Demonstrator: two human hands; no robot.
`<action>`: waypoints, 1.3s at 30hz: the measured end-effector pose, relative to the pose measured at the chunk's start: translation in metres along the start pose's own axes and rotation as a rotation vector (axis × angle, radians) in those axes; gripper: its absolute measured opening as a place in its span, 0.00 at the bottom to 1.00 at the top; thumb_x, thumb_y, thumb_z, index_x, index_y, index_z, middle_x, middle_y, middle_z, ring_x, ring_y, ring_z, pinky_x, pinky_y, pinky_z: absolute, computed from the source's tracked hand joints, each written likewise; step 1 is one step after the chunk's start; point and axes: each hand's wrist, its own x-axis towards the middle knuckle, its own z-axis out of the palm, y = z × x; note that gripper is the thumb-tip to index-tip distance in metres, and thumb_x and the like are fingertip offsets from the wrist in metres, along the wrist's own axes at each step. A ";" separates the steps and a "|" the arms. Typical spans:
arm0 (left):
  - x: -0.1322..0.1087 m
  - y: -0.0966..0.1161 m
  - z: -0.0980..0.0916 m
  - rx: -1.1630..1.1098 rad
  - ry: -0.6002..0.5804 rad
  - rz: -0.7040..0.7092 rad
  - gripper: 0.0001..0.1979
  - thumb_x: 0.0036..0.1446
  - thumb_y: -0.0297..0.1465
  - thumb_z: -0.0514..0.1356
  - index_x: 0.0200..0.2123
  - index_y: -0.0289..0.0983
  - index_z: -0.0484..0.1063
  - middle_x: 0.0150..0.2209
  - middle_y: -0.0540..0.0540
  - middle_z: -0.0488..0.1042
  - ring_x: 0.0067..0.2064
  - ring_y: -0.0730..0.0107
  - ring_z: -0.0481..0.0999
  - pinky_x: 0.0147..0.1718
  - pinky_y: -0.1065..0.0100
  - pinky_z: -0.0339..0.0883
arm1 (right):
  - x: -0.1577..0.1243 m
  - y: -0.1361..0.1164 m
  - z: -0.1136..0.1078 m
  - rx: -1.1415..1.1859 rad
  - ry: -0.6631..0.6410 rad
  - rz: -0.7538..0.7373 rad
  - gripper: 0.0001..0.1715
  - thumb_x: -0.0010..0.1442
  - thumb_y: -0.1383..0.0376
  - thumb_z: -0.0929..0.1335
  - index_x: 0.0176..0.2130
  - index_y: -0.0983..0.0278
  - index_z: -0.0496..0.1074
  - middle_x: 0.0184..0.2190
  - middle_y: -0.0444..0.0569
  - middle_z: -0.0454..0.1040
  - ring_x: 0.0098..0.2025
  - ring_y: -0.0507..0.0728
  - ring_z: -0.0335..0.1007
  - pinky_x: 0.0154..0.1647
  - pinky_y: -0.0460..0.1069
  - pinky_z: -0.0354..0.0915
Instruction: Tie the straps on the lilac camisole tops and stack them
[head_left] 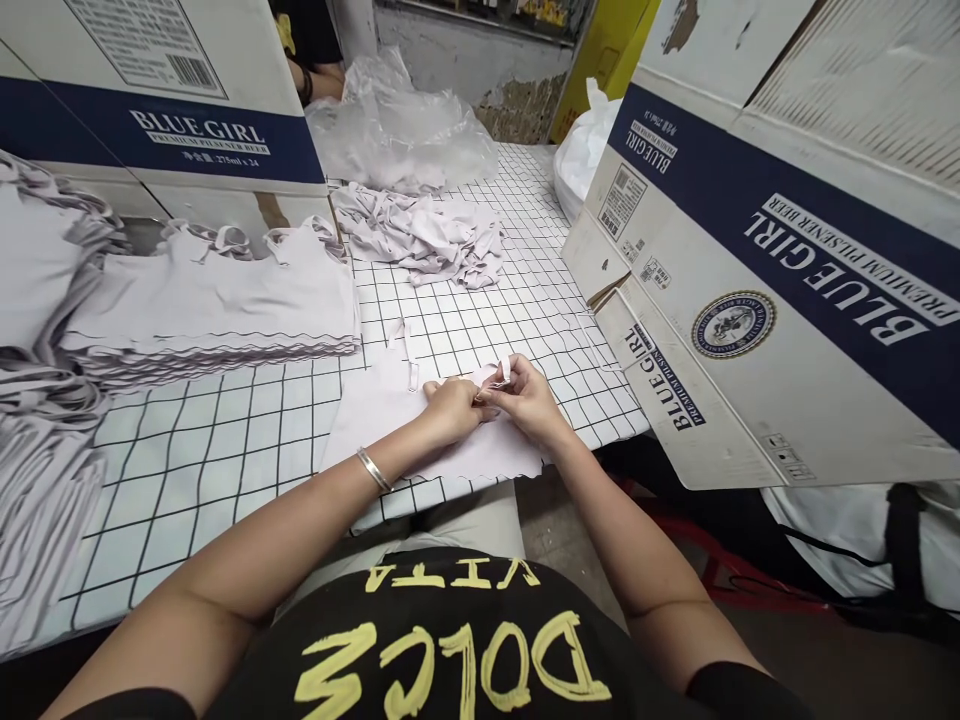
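A pale pinkish camisole (371,415) lies flat on the checked tablecloth at the near edge, one loose strap (401,350) stretched out at its upper left. My left hand (452,408) rests over the middle of the camisole, fingers pinched together at its upper right strap. Meeting it fingertip to fingertip, my right hand (527,402) pinches the same strap (505,372), which loops up between thumb and forefinger. The exact spot where the fingertips meet is small and partly covered by them.
Stacked camisoles (225,290) stand at left, with more bundled cloth (45,500) beside them. A crumpled garment pile (427,235) and clear plastic bags (405,120) lie farther back. Cartons flank the table, left (210,90) and right (720,250). Another person's arm (324,82) shows behind.
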 end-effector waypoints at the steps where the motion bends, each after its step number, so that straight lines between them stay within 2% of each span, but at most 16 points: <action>1: 0.000 0.000 0.001 -0.013 0.003 -0.004 0.11 0.55 0.38 0.62 0.26 0.37 0.75 0.30 0.49 0.77 0.38 0.59 0.73 0.47 0.54 0.49 | 0.001 -0.001 -0.001 0.004 0.016 -0.016 0.20 0.50 0.63 0.73 0.34 0.59 0.58 0.30 0.42 0.71 0.32 0.52 0.70 0.35 0.49 0.68; 4: -0.003 0.001 0.001 -0.055 0.031 -0.021 0.11 0.54 0.38 0.63 0.25 0.37 0.75 0.31 0.49 0.77 0.39 0.59 0.73 0.49 0.54 0.48 | 0.001 -0.003 -0.011 -0.142 0.061 -0.070 0.18 0.51 0.64 0.72 0.35 0.60 0.59 0.31 0.42 0.71 0.34 0.52 0.70 0.37 0.49 0.66; 8: -0.004 0.000 0.000 -0.032 0.051 -0.008 0.11 0.53 0.37 0.63 0.24 0.36 0.74 0.32 0.48 0.77 0.40 0.60 0.73 0.48 0.53 0.48 | -0.008 0.000 -0.021 -0.312 -0.009 -0.026 0.14 0.53 0.65 0.70 0.35 0.60 0.59 0.33 0.42 0.72 0.35 0.53 0.70 0.39 0.49 0.65; 14: -0.004 -0.003 -0.002 -0.001 0.100 0.022 0.11 0.54 0.38 0.62 0.25 0.38 0.74 0.33 0.47 0.78 0.47 0.55 0.69 0.49 0.53 0.48 | -0.013 0.009 -0.021 -0.301 -0.012 -0.038 0.14 0.54 0.66 0.69 0.36 0.59 0.59 0.34 0.43 0.73 0.36 0.53 0.71 0.39 0.50 0.66; 21: -0.004 -0.003 -0.005 0.032 0.081 0.014 0.13 0.54 0.39 0.62 0.24 0.37 0.74 0.32 0.47 0.77 0.44 0.55 0.70 0.48 0.52 0.48 | -0.012 0.006 -0.014 -0.336 0.001 -0.061 0.13 0.54 0.65 0.69 0.35 0.59 0.59 0.34 0.44 0.73 0.36 0.54 0.71 0.39 0.50 0.66; 28: -0.005 0.000 -0.006 0.020 0.089 0.008 0.12 0.54 0.37 0.62 0.23 0.36 0.74 0.32 0.46 0.77 0.44 0.56 0.70 0.48 0.51 0.48 | -0.013 0.006 -0.014 -0.429 0.059 -0.105 0.11 0.56 0.63 0.68 0.35 0.59 0.60 0.34 0.45 0.74 0.38 0.56 0.72 0.41 0.52 0.65; 39: -0.005 -0.002 -0.006 0.004 0.106 0.008 0.12 0.54 0.37 0.62 0.23 0.37 0.73 0.33 0.47 0.77 0.47 0.54 0.70 0.50 0.50 0.47 | -0.014 0.007 -0.012 -0.586 0.053 -0.168 0.08 0.58 0.64 0.67 0.35 0.57 0.60 0.34 0.45 0.75 0.36 0.57 0.71 0.41 0.53 0.65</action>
